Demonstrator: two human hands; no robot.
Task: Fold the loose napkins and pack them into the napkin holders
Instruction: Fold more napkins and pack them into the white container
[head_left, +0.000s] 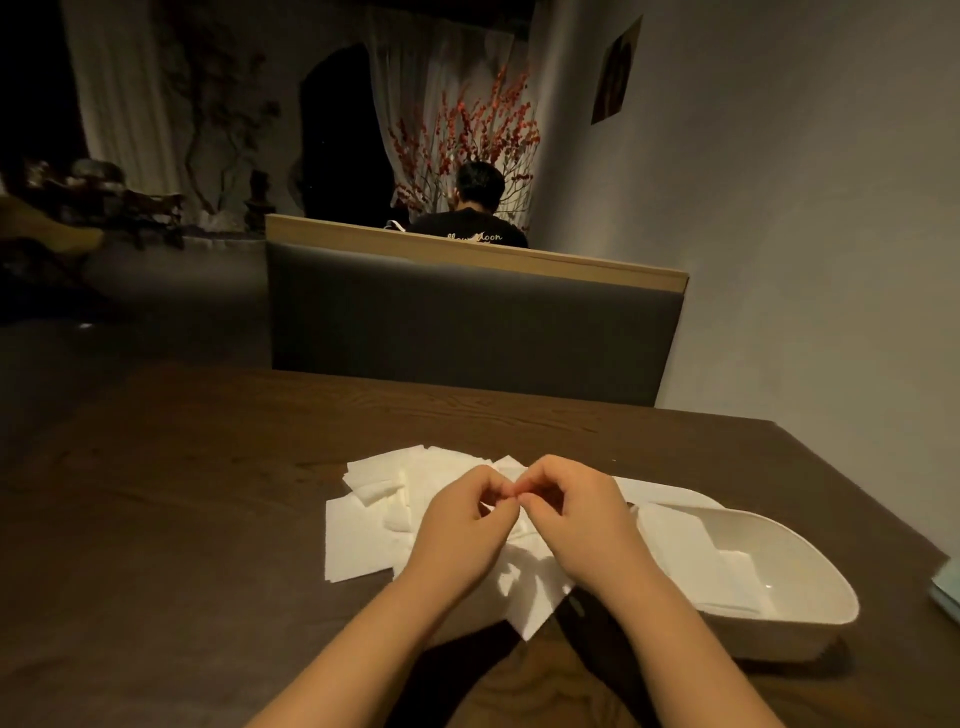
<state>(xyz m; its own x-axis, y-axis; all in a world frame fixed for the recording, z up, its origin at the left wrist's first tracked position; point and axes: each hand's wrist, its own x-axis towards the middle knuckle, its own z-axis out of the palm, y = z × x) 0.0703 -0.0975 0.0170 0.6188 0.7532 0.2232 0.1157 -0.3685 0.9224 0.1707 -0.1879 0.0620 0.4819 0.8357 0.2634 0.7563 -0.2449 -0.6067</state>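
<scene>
Both hands meet over the middle of a loose heap of white paper napkins (384, 499) on the dark wooden bench (182, 493); the left hand (462, 525) and the right hand (576, 519) each have fingers curled in, pinching the upper edge of one napkin (530, 592) whose lower corner hangs toward the near edge of the bench; the fingertips nearly touch each other, so the grip is narrow and fine rather than a full grasp. The napkin looks thin, very light and limp; I judge it will crease readily, drag along neighbouring sheets if slid, and tear or crumple under a hard pull; corners and edges are the places to take it, with a flat press along the fold to set it. Just to the right of the heap, touching it, sits a shallow white oval napkin holder (810, 618) with a few flat napkins already lying inside; most of the pile is still outside it, so the packing seems early. The bench top is matte wood grain, likely giving enough friction to fold against. The room is dim; a grey padded booth seat (467, 322) faces the bench, a person (470, 218) sits beyond it with their back turned, red-berried branches (467, 124) stand behind, and a plain wall (805, 234) runs along the right.
</scene>
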